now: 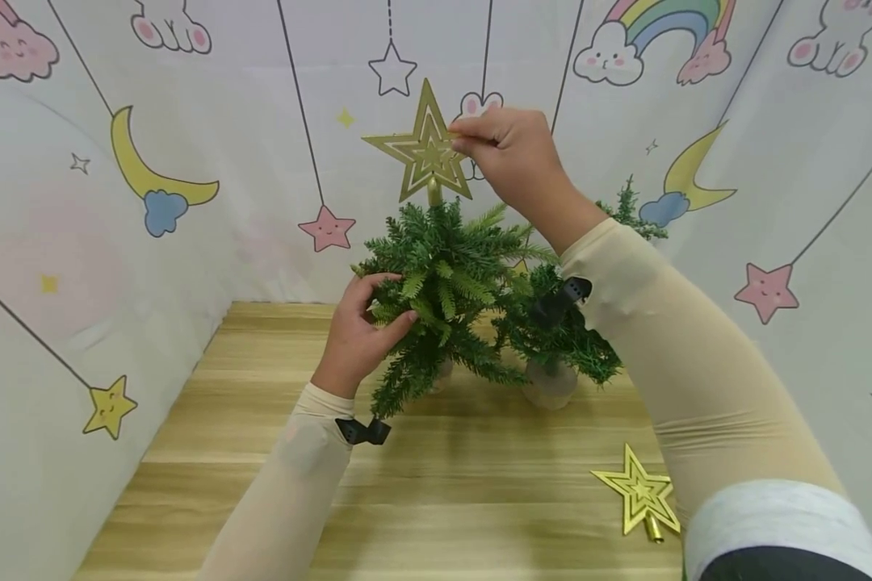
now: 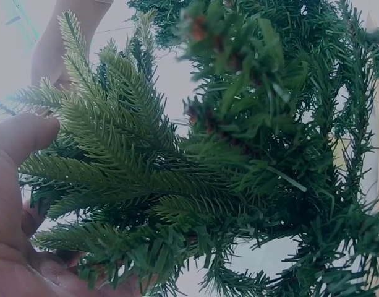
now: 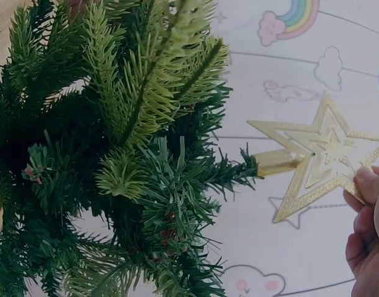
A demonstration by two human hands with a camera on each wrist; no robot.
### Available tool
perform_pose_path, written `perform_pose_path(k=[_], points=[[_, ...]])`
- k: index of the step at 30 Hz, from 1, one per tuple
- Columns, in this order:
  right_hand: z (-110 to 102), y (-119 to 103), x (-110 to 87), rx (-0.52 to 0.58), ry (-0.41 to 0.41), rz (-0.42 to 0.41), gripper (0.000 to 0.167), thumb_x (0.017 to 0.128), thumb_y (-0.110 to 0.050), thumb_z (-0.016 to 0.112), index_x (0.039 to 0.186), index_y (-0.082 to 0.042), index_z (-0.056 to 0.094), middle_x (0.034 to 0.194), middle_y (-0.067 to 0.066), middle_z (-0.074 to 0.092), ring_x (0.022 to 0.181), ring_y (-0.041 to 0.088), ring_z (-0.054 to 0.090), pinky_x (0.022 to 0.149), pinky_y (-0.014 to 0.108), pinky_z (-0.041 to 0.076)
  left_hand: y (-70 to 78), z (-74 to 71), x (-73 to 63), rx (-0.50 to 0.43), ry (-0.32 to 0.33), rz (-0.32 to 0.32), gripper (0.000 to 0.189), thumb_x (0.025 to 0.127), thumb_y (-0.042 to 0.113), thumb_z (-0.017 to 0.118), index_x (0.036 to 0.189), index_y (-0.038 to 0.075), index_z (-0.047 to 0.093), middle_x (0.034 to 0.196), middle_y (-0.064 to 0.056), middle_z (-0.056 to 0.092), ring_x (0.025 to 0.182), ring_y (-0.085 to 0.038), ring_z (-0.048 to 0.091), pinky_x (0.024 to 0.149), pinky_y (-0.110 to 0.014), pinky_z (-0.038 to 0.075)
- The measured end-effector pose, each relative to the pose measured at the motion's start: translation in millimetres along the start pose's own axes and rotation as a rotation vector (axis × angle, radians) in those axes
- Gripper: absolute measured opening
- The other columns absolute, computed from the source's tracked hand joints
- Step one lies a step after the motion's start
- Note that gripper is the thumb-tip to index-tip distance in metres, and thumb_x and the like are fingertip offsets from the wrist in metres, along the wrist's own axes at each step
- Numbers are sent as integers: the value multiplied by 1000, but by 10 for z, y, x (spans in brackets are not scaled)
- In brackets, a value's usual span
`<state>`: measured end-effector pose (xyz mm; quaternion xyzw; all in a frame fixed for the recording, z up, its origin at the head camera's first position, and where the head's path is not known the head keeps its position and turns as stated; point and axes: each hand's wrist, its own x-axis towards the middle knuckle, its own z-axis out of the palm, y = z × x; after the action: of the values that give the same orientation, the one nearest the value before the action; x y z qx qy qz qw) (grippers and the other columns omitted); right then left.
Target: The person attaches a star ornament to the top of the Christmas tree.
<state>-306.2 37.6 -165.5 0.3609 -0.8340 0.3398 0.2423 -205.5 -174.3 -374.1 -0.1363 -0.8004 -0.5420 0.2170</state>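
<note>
Right hand [image 1: 516, 153] is pinching the gold star [image 1: 430, 153] (seemingly light, stiff) above the left hand [image 1: 359, 331], which is cupping tree branches [image 1: 446, 282]. The star's tube [image 3: 279, 163] is probably offering the surest hold.

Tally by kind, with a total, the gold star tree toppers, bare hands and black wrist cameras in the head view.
Gold star tree toppers: 2 (one pinched, one on the wooden table)
Bare hands: 2 (left hand, right hand)
Black wrist cameras: 2
Total: 6
</note>
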Motion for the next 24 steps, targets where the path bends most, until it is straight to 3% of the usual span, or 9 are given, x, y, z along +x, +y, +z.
perform_pose_path(k=[5, 10, 16, 18, 24], points=[[1, 12, 4, -29, -3, -1, 23, 100, -14, 70, 120, -7, 77, 117, 9, 76, 105, 14, 74, 107, 15, 42, -2, 18, 7, -7, 4, 4, 51, 92, 31, 80, 139, 21, 61, 127, -6, 52, 79, -26, 45, 63, -42, 40], [12, 16, 1, -57, -11, 8, 24, 101, -15, 69, 122, -9, 77, 120, 8, 75, 106, 12, 73, 97, 16, 49, -1, 20, 4, -8, 6, -1, 52, 92, 30, 80, 139, 19, 61, 130, -8, 53, 103, -26, 50, 75, -45, 43], [4, 19, -18, -109, -33, 7, 27, 105, -19, 63, 128, -11, 74, 120, 7, 75, 77, 11, 62, 72, 20, 47, -3, -10, -1, -26, 5, -5, 53, 92, 28, 81, 140, 18, 60, 131, -9, 52, 111, -25, 51, 74, -46, 42], [-6, 20, -24, -120, -46, 10, 28, 106, -21, 61, 130, -12, 73, 120, 7, 75, 73, 13, 57, 68, 23, 44, -3, -18, -1, -27, 6, -8, 53, 92, 28, 81, 139, 18, 60, 131, -9, 52, 110, -25, 50, 71, -45, 40], [-23, 11, -19, -167, -66, -30, 30, 108, -21, 58, 134, -14, 71, 108, 7, 75, 87, 12, 62, 79, 23, 46, -13, -24, 4, -4, 6, -6, 53, 92, 31, 80, 139, 19, 60, 129, -7, 53, 80, -29, 44, 64, -41, 38]])
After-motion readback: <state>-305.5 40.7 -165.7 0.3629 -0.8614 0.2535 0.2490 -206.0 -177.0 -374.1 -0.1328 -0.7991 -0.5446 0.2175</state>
